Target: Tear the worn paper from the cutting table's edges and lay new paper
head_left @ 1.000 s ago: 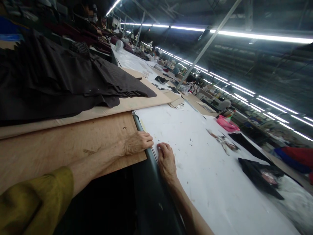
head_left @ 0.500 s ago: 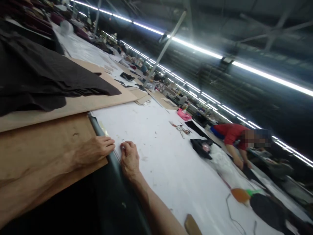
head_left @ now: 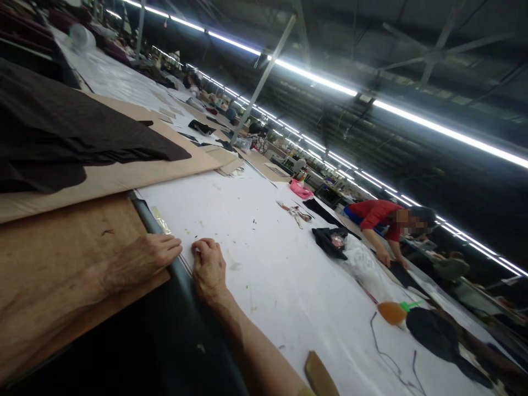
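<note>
My left hand (head_left: pixel 144 257) rests at the dark rolled edge (head_left: pixel 185 289) of the white table (head_left: pixel 251 242), its forearm over a brown board (head_left: pixel 103 231). Its fingers are pressed together; whatever they hold, if anything, is hidden. Just right of it, my right hand (head_left: pixel 209 269) lies on the white surface beside the edge, fingers curled in, and anything under them is out of sight. A small gap separates the two hands. Shiny yellowish tape (head_left: pixel 160 221) sticks to the edge above my left hand.
Dark fabric (head_left: pixel 82 126) lies on tan paper (head_left: pixel 202 165) at upper left. Rightward are scissors (head_left: pixel 295 212), a black bundle (head_left: pixel 330 242), clear plastic (head_left: pixel 367 261), an orange bottle (head_left: pixel 391 312) and a black round piece (head_left: pixel 431 333). A person in red (head_left: pixel 375 214) bends over the far side.
The view has shifted slightly, so the hands and table appear further left. Both hands keep nearly the same pose at the edge.
</note>
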The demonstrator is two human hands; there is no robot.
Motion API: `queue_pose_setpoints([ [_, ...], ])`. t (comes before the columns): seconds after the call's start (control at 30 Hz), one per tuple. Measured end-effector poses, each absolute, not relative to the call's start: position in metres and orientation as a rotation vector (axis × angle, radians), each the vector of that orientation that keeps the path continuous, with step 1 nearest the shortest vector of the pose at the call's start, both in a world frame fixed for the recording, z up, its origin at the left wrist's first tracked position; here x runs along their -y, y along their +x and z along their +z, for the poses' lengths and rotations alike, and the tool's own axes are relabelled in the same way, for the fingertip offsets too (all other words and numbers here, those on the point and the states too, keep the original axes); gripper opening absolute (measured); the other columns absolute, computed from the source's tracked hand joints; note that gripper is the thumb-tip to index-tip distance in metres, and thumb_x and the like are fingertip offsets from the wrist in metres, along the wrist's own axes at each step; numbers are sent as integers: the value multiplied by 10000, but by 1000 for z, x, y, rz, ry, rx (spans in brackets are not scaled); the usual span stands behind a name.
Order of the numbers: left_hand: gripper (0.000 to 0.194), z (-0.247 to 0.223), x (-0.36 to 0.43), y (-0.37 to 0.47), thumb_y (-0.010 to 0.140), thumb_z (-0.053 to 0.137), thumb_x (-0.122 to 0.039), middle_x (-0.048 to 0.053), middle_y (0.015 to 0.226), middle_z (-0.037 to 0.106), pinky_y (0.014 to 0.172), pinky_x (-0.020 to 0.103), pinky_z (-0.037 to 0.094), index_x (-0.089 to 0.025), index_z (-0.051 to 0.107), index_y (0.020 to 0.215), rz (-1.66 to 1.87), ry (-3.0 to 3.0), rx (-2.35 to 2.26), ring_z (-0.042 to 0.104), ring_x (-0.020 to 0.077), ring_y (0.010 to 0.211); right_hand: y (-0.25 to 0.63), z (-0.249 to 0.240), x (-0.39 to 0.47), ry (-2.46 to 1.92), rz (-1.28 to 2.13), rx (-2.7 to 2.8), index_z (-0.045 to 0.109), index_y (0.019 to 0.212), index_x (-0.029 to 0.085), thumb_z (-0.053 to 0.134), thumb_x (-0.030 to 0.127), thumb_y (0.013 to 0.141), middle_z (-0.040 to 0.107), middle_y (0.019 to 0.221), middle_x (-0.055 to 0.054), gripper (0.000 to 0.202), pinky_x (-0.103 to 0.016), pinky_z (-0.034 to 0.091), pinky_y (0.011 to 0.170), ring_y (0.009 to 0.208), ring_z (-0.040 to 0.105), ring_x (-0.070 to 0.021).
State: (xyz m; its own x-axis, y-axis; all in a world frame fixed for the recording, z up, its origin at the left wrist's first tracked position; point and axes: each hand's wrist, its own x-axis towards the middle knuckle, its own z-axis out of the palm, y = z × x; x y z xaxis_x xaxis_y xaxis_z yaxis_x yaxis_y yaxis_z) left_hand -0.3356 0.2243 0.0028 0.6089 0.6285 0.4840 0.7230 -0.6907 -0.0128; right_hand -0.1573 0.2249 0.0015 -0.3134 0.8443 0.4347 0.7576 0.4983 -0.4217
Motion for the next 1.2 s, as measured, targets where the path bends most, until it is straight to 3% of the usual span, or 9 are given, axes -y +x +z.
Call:
queue_pose_setpoints([
  [0.33,159,11,-220,-333,826,451,-44,59,778,596,640,314,435,-146,548,751,-669,-2626,1096,551,212,742,-156,3,-224,-1264,222,2140,602,973,211,443,73,868,561,1000,-20,235,-290,400,865,932,476,-198],
  [0.57,87,5,-228,-333,848,478,-142,43,861,605,773,297,445,-147,543,792,-678,-2580,1336,536,187,847,-153,-4,-234,-1193,309,2150,586,981,212,393,142,858,549,1020,-47,240,-335,378,878,948,474,-222],
  [0.73,124,7,-226,-336,870,446,-135,25,870,617,777,250,444,-157,556,816,-817,-2556,1438,546,153,863,-152,-4,-233,-1223,280,2151,585,970,217,388,149,850,549,1035,-42,241,-330,391,852,950,482,-212],
  [0.93,150,9,-223,-339,886,496,-287,19,891,631,787,263,441,-172,573,830,-745,-2620,1312,554,166,876,-152,-4,-232,-1222,272,2151,582,964,223,381,147,850,552,1027,-36,243,-330,388,849,941,481,-210],
  [1.2,174,7,-223,-333,894,420,-182,41,829,615,716,297,451,-154,556,789,-579,-2623,1161,557,185,807,-153,-3,-231,-1224,254,2152,579,970,215,386,140,858,551,1020,-29,235,-323,390,851,933,475,-206],
])
